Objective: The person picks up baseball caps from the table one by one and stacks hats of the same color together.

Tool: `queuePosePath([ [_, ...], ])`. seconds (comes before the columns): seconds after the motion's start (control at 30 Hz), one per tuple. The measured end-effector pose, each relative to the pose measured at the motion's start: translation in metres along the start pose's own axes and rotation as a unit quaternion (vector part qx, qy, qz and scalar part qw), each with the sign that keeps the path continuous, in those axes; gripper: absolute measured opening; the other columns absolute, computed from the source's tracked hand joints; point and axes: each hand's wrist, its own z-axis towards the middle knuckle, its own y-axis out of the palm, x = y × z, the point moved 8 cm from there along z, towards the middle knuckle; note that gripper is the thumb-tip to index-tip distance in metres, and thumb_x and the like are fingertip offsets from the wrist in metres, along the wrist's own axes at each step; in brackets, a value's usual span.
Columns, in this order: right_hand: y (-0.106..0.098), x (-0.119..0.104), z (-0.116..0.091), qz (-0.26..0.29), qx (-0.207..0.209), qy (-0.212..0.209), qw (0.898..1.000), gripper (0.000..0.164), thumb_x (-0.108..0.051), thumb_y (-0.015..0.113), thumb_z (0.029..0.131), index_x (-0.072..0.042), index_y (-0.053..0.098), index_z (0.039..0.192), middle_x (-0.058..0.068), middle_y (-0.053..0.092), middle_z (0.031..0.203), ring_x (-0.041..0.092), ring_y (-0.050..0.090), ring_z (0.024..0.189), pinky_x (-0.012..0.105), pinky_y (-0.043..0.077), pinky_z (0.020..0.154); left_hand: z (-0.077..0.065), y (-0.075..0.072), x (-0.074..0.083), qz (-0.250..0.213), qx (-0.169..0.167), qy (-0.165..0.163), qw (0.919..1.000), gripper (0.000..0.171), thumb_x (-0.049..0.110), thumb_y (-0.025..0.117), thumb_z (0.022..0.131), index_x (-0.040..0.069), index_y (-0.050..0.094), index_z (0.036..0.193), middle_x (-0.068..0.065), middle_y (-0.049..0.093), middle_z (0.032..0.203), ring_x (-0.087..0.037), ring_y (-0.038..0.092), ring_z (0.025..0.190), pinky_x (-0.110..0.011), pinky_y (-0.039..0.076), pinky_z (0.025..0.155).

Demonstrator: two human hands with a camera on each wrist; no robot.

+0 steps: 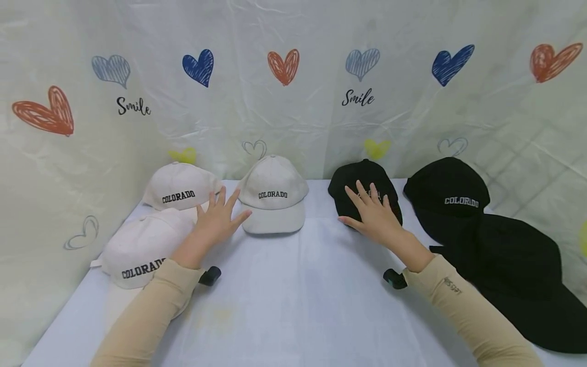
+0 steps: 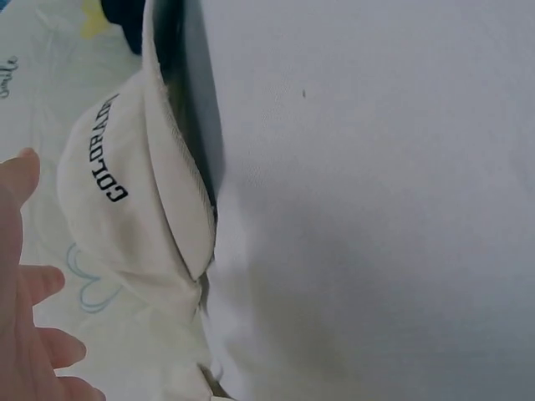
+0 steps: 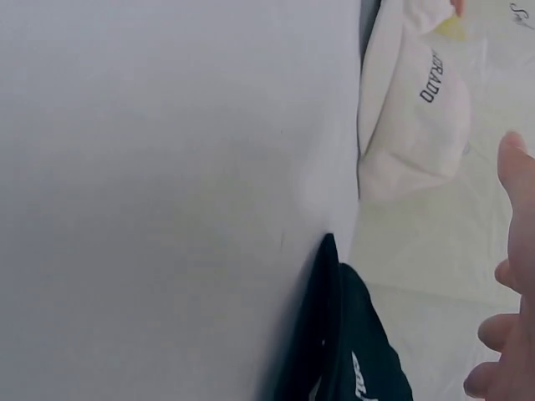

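Observation:
My left hand [image 1: 213, 220], fingers spread and straight, is held between the white COLORADO caps and holds nothing. Its thumb side overlaps the brim of the middle white cap [image 1: 272, 181]; that cap sits apart from the fingers in the left wrist view. Two more white caps lie on the left, one at the back [image 1: 176, 178] and one nearer [image 1: 137, 244], partly hidden by my forearm. Also spread and holding nothing, my right hand [image 1: 373, 216] overlaps a black cap [image 1: 346, 178], covering most of its lettering. Right of it are a black COLORADO cap [image 1: 447, 183] and a nearer black cap [image 1: 523, 260].
A white cloth covers the table [image 1: 298, 306]. Behind the caps hangs a pale curtain [image 1: 312, 112] printed with hearts and "Smile". Small black devices show at the left wrist [image 1: 211, 276] and the right wrist [image 1: 394, 279].

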Motion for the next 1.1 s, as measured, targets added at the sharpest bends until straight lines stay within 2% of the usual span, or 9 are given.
queuePosePath([
  [0.2,0.005,-0.015,0.007,0.029,0.002,-0.018,0.999,0.086,-0.054,0.06,0.1,-0.013,0.022,0.164,0.019,0.008,0.169,0.051,0.004,0.151,0.073,0.012,0.115,0.005,0.003,0.0,-0.034,0.002,0.005,0.9994,0.079,0.059,0.042,0.105,0.014,0.017,0.165,-0.028,0.004,0.167,-0.052,0.003,0.151,-0.078,0.008,0.111],
  [0.37,0.009,-0.023,0.013,0.066,-0.012,-0.028,0.997,0.084,-0.053,0.059,0.101,-0.013,0.021,0.165,0.017,0.008,0.17,0.049,0.006,0.152,0.07,0.015,0.116,0.008,0.001,0.0,-0.085,0.014,0.011,0.9962,0.076,0.053,0.045,0.106,0.011,0.021,0.164,-0.029,0.008,0.166,-0.052,0.008,0.151,-0.075,0.013,0.113],
  [0.53,0.012,-0.029,0.019,0.11,-0.027,-0.029,0.993,0.083,-0.048,0.061,0.102,-0.011,0.021,0.164,0.015,0.01,0.17,0.046,0.009,0.153,0.069,0.024,0.114,0.01,-0.005,-0.001,-0.149,0.032,0.007,0.9883,0.073,0.045,0.051,0.106,0.009,0.025,0.163,-0.027,0.013,0.166,-0.048,0.015,0.151,-0.067,0.019,0.117],
  [0.7,0.015,-0.035,0.025,0.13,-0.037,-0.022,0.991,0.081,-0.047,0.061,0.102,-0.015,0.021,0.165,0.013,0.02,0.168,0.04,0.023,0.151,0.064,0.032,0.113,0.011,-0.009,-0.005,-0.193,0.048,-0.005,0.9801,0.07,0.04,0.056,0.105,0.007,0.029,0.161,-0.025,0.025,0.164,-0.044,0.026,0.149,-0.058,0.025,0.119],
  [0.93,0.018,-0.046,0.034,0.158,-0.029,-0.035,0.986,0.073,-0.044,0.061,0.103,-0.014,0.029,0.162,0.02,0.041,0.157,0.039,0.045,0.14,0.057,0.04,0.11,0.011,-0.01,-0.009,-0.224,0.066,-0.024,0.9721,0.065,0.035,0.057,0.104,0.007,0.035,0.158,-0.024,0.038,0.158,-0.046,0.042,0.14,-0.059,0.038,0.111],
  [1.1,0.021,-0.051,0.041,0.221,-0.023,-0.037,0.974,0.064,-0.035,0.061,0.104,-0.01,0.038,0.158,0.019,0.048,0.152,0.039,0.053,0.132,0.055,0.045,0.105,0.013,-0.006,-0.012,-0.268,0.069,-0.037,0.9601,0.061,0.03,0.059,0.104,0.007,0.039,0.156,-0.025,0.04,0.157,-0.045,0.05,0.133,-0.056,0.045,0.106],
])
